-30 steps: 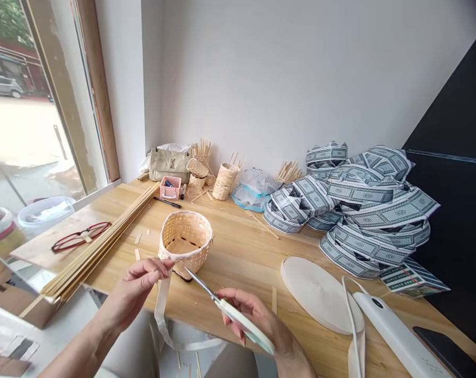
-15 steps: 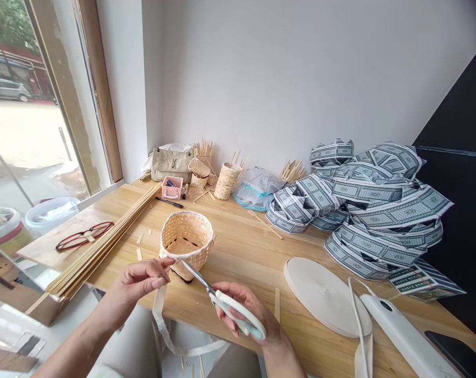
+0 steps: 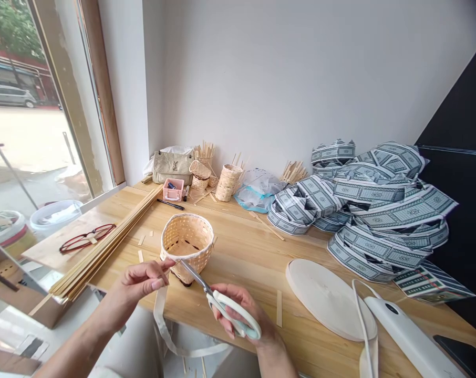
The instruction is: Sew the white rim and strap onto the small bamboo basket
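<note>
A small woven basket (image 3: pixel 200 258) with a white rim stands upright on the wooden table. My left hand (image 3: pixel 147 278) is closed in a pinch at the basket's near left rim, holding a white fabric strip (image 3: pixel 161 310) that hangs down and curves over my lap. My right hand (image 3: pixel 241 315) grips white-handled scissors (image 3: pixel 234 315) by the loops. Their metal blades reach to the near rim, beside my left fingertips, and look nearly closed.
Long wooden strips (image 3: pixel 104 244) and red glasses (image 3: pixel 87 238) lie at left. Behind are a bag (image 3: pixel 173 167), a pink box (image 3: pixel 173 189) and small baskets (image 3: pixel 228 182). Patterned woven pieces (image 3: pixel 380 210), a fabric roll (image 3: pixel 328 299) and a white device (image 3: pixel 411 336) occupy the right.
The view has shifted slightly. The scissors and my right hand have moved a little to the left relative to the table; both hands keep their hold.
</note>
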{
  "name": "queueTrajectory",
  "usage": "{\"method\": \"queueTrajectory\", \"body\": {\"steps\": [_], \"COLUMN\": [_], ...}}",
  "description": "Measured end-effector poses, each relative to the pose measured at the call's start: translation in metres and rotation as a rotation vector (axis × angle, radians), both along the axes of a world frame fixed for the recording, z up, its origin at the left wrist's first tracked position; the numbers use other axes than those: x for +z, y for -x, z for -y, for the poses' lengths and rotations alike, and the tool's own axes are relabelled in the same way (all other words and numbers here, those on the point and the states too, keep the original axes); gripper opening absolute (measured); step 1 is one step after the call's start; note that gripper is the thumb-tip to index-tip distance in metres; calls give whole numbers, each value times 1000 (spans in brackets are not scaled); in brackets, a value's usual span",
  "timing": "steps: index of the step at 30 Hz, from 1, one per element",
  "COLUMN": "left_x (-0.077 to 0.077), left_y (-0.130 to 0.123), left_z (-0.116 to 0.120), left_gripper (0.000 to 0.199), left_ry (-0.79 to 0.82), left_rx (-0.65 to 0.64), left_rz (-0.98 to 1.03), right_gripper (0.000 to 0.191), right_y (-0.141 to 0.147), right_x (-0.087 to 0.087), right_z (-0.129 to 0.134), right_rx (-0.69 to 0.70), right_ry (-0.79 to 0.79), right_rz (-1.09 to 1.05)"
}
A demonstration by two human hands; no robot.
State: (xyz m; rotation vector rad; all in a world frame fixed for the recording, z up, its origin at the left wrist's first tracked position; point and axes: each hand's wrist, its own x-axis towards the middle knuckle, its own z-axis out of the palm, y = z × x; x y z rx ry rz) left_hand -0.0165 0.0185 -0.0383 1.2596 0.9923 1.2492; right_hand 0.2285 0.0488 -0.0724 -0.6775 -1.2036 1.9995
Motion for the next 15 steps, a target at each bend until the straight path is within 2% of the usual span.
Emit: {"method": "queueTrajectory", "body": {"steps": [7, 15], "left_x": [-3, -4], "left_y": [2, 2], "left_z": [0, 0], "left_gripper": [17, 19], "left_ry": [14, 21], "left_rx": [-21, -32], "left_rz": [9, 6], "right_gripper": [48, 49], "right_y": [2, 3], "right_x": [-4, -3], "right_z": [-8, -10], "right_rx": [57, 39], "right_ry": [29, 74], "right_rz": [-25, 16]}}
